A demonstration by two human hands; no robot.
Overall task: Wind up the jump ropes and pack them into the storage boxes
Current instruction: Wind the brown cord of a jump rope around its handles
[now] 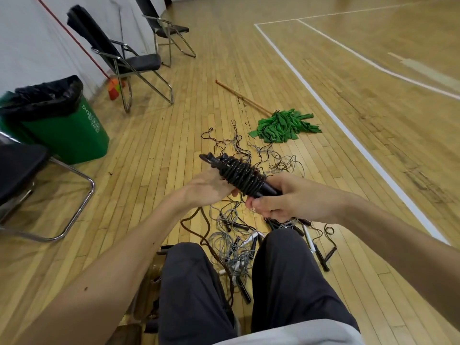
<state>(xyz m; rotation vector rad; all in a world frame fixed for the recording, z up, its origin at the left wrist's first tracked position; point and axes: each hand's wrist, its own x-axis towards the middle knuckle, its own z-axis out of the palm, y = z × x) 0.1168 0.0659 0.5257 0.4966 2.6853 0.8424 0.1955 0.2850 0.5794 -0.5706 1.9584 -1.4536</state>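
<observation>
While the right hand (pixel 286 197) grips the handles of the wound black jump rope (pixel 239 174) (coils tight), the left hand (pixel 209 185) holds its far end, loose ropes (pixel 231 235) lying below both.

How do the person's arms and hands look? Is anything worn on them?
Both the left hand and the right hand are bare, without gloves. The forearms are uncovered too: no sleeve, watch or bracelet shows. Whether a finger carries a ring is unclear.

Wood floor (pixel 273 70): tangled jump ropes (pixel 231 245), green mop (pixel 283 127), bin (pixel 67 125), folding chairs (pixel 129 63).
</observation>
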